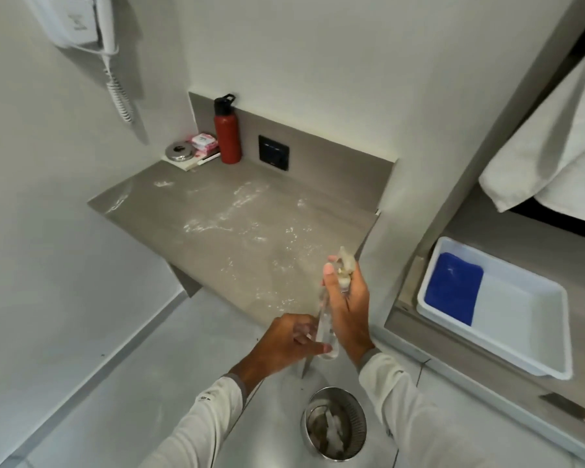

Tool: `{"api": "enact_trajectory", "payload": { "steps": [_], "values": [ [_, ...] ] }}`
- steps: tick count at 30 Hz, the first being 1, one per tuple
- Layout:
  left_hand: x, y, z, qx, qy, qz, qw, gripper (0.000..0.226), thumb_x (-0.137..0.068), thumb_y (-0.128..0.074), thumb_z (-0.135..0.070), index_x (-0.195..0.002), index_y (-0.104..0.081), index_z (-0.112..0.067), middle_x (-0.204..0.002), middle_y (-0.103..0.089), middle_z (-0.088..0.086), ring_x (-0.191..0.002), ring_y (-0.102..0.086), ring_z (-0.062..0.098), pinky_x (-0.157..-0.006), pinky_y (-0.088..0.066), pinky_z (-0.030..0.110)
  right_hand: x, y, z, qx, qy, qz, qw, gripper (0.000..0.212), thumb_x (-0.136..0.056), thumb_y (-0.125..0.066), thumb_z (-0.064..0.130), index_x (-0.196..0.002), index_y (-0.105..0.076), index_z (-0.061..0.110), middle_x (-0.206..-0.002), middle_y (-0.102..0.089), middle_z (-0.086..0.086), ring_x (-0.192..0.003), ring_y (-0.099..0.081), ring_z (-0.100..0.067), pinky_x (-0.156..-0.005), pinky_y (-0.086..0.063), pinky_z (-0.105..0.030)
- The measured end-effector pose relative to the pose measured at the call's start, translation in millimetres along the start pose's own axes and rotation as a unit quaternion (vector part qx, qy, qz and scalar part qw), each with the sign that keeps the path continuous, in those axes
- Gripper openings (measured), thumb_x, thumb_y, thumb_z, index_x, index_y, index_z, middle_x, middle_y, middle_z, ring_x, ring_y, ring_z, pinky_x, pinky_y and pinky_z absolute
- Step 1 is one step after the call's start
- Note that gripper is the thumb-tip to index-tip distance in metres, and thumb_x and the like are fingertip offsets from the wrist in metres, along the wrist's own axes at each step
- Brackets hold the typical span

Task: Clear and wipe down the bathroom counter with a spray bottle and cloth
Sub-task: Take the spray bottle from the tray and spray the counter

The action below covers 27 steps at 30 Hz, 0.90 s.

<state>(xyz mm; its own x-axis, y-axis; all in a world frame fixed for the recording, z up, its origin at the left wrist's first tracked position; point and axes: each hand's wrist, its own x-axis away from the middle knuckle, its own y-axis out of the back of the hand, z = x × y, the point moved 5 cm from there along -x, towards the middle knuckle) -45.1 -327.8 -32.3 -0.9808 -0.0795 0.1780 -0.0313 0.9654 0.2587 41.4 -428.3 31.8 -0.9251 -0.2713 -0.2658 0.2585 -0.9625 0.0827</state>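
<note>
While the right hand (347,298) gripped the clear spray bottle (328,319) near its top, the left hand (289,339) held its bottom. Beyond both hands lay the wet desk (217,231).

Both arms wear long off-white sleeves (196,423) with grey ribbed cuffs; the left sleeve carries a small dark mark; hands bare

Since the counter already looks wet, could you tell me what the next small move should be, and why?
Probably set down the clear spray bottle, held in both the right hand and left hand, then fetch the blue cloth from the white tray: the grey counter already shows spray streaks.
</note>
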Motion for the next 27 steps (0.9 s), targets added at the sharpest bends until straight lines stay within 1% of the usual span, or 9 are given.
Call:
{"api": "enact_trajectory", "payload": {
  "steps": [3, 5, 7, 10, 13, 17, 21, 25, 27],
  "values": [
    [22, 6, 22, 0.004, 0.026, -0.005, 1.0, 0.025, -0.066, -0.088, -0.04, -0.086, -0.074, -0.037, -0.083, -0.076, -0.015, -0.073, -0.073, 0.005, -0.065, -0.056, 0.018, 20, -20, -7, 0.056, 0.018, -0.006, 0.998, 0.028, -0.099, -0.045, 0.06, -0.1, -0.058, 0.035, -0.077, -0.062, -0.011, -0.067, -0.061, -0.031, -0.062, -0.055, -0.048],
    [33, 16, 35, -0.027, 0.033, -0.015, 0.999, 0.019, -0.069, -0.086, -0.039, -0.083, -0.073, -0.043, -0.082, -0.075, -0.019, -0.075, -0.072, 0.002, -0.068, -0.057, 0.018, 31, -25, -15, 0.112, 0.05, 0.0, 0.992, 0.034, -0.101, -0.04, 0.058, -0.091, -0.054, 0.028, -0.072, -0.055, -0.001, -0.063, -0.055, -0.021, -0.058, -0.049, -0.041],
    [40, 45, 46, -0.102, 0.03, -0.079, 0.991, 0.01, -0.076, -0.079, -0.04, -0.084, -0.073, -0.041, -0.081, -0.074, -0.02, -0.073, -0.07, 0.001, -0.067, -0.058, 0.021, 44, -26, -28, 0.162, 0.069, 0.024, 0.984, 0.035, -0.102, -0.04, 0.057, -0.091, -0.054, 0.027, -0.079, -0.053, 0.01, -0.072, -0.056, -0.013, -0.065, -0.048, -0.034],
    [52, 105, 60, -0.279, 0.074, -0.235, 0.928, 0.025, -0.089, -0.065, -0.046, -0.102, -0.069, -0.025, -0.099, -0.069, -0.004, -0.087, -0.068, 0.016, -0.076, -0.058, 0.035, 65, -21, -55, 0.232, 0.05, 0.063, 0.969, 0.043, -0.1, -0.039, 0.063, -0.09, -0.051, 0.022, -0.081, -0.052, 0.006, -0.076, -0.055, -0.016, -0.07, -0.05, -0.039],
    [61, 148, 65, -0.371, 0.066, -0.301, 0.876, 0.033, -0.093, -0.056, -0.046, -0.107, -0.066, -0.018, -0.103, -0.067, 0.005, -0.094, -0.066, 0.027, -0.076, -0.055, 0.037, 82, -18, -69, 0.293, 0.025, 0.08, 0.953, 0.044, -0.097, -0.04, 0.067, -0.077, -0.038, 0.027, -0.067, -0.042, 0.008, -0.061, -0.045, -0.011, -0.061, -0.048, -0.037],
    [65, 173, 63, -0.477, 0.034, -0.312, 0.821, 0.058, -0.091, -0.031, -0.057, -0.112, -0.064, -0.014, -0.106, -0.067, 0.011, -0.095, -0.065, 0.033, -0.074, -0.053, 0.044, 89, -19, -72, 0.305, 0.028, 0.062, 0.95, 0.044, -0.097, -0.038, 0.068, -0.081, -0.044, 0.028, -0.071, -0.049, 0.007, -0.062, -0.05, -0.012, -0.06, -0.049, -0.035],
    [59, 182, 51, -0.519, 0.018, -0.307, 0.797, 0.064, -0.094, -0.027, -0.06, -0.129, -0.056, -0.016, -0.126, -0.062, 0.012, -0.112, -0.061, 0.033, -0.089, -0.05, 0.048, 63, -26, -57, 0.284, 0.019, 0.033, 0.958, 0.047, -0.097, -0.039, 0.066, -0.081, -0.046, 0.022, -0.066, -0.054, -0.001, -0.058, -0.054, -0.02, -0.056, -0.051, -0.041],
    [45, 190, 28, -0.545, -0.005, -0.296, 0.784, 0.064, -0.094, -0.029, -0.06, -0.138, -0.049, -0.018, -0.137, -0.057, 0.013, -0.122, -0.057, 0.031, -0.096, -0.047, 0.048, 21, -38, -33, 0.257, 0.037, -0.001, 0.966, 0.046, -0.094, -0.036, 0.072, -0.078, -0.043, 0.029, -0.061, -0.055, 0.006, -0.051, -0.051, -0.007, -0.047, -0.041, -0.016],
    [36, 196, 19, -0.548, -0.005, -0.291, 0.784, 0.064, -0.094, -0.029, -0.06, -0.14, -0.048, -0.018, -0.139, -0.056, 0.013, -0.124, -0.056, 0.03, -0.098, -0.047, 0.048, -5, -47, -25, 0.256, 0.044, -0.012, 0.966, 0.045, -0.094, -0.035, 0.073, -0.084, -0.046, 0.03, -0.064, -0.057, 0.01, -0.053, -0.055, -0.004, -0.047, -0.04, -0.014]
  ]
}}
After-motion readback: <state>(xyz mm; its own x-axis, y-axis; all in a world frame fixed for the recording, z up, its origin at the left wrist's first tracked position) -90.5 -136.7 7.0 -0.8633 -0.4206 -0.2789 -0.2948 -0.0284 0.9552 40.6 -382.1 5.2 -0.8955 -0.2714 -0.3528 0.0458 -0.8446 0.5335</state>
